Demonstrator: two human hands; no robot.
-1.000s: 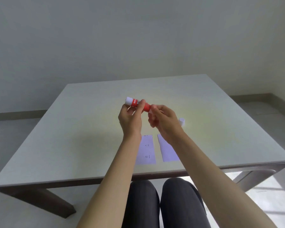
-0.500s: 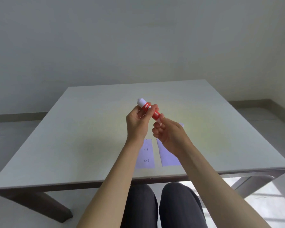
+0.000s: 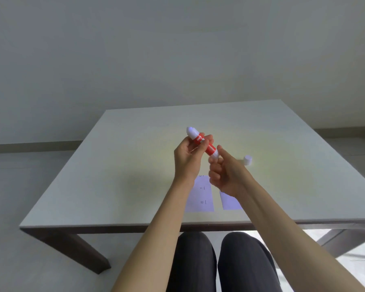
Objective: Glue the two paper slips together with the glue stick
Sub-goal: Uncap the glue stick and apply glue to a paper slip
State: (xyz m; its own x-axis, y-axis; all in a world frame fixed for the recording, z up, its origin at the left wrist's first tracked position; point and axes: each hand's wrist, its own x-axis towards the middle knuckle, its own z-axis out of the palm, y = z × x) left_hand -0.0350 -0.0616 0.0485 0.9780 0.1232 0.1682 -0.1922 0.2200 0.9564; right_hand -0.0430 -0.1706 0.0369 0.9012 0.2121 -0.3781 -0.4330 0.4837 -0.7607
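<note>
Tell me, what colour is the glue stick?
Red glue stick with white ends and white lettering, seen in the head view.

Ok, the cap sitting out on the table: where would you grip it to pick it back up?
Take the white cap by its round side wall, thumb and forefinger coming down from above. It appears to stand upright, alone on the table right of the right hand, so nothing blocks it; the left hand holds the glue stick.
</note>
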